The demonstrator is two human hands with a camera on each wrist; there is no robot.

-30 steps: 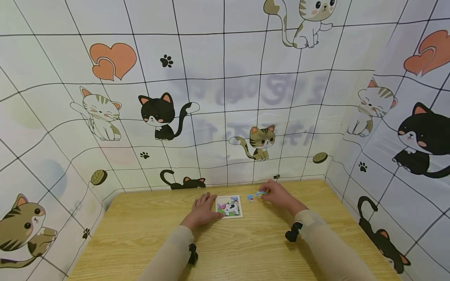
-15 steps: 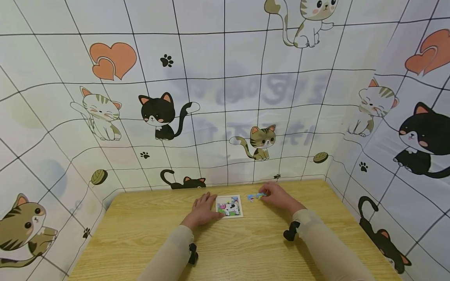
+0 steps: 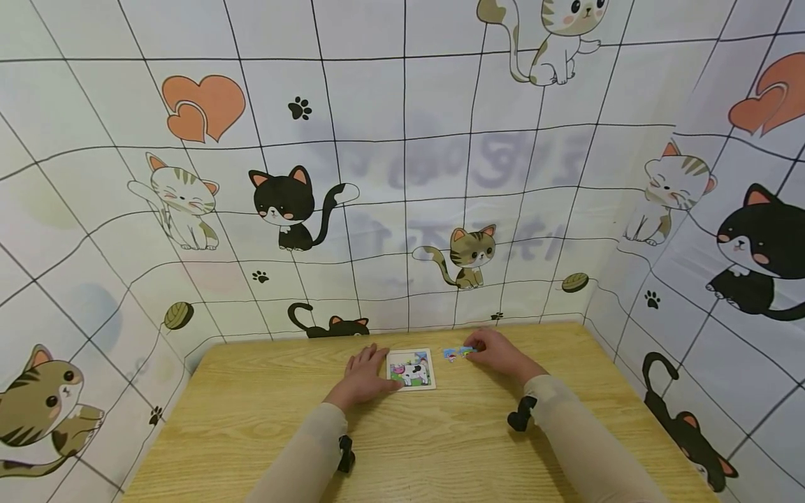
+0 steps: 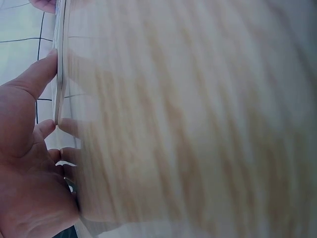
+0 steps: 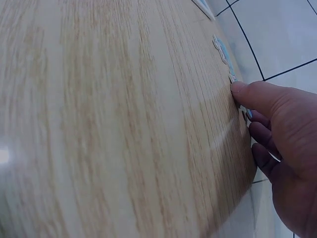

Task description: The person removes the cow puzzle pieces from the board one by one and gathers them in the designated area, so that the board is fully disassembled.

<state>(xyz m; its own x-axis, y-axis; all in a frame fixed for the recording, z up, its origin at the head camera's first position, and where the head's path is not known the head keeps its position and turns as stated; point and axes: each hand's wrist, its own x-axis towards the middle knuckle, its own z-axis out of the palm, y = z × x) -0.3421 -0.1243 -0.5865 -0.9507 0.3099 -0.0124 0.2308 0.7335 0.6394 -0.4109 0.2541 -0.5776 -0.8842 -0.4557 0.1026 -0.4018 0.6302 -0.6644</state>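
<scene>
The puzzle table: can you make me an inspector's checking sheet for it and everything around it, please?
Surface: wood-grain table, flat.
Job's things: framed cow puzzle lying face up, its top part unfilled; small blue-topped loose piece to its right, then another loose piece.
Clutter: nothing seen.
Hands: left hand rests against the puzzle's left side; right hand pinches the farther-right piece.
Cables: nothing seen.
Surroundings: white wall covering with dark grid lines, printed with cats and hearts.

Puzzle (image 3: pixel 410 370) on table (image 3: pixel 428 440); loose pieces (image 3: pixel 449 355) — to its right
</scene>
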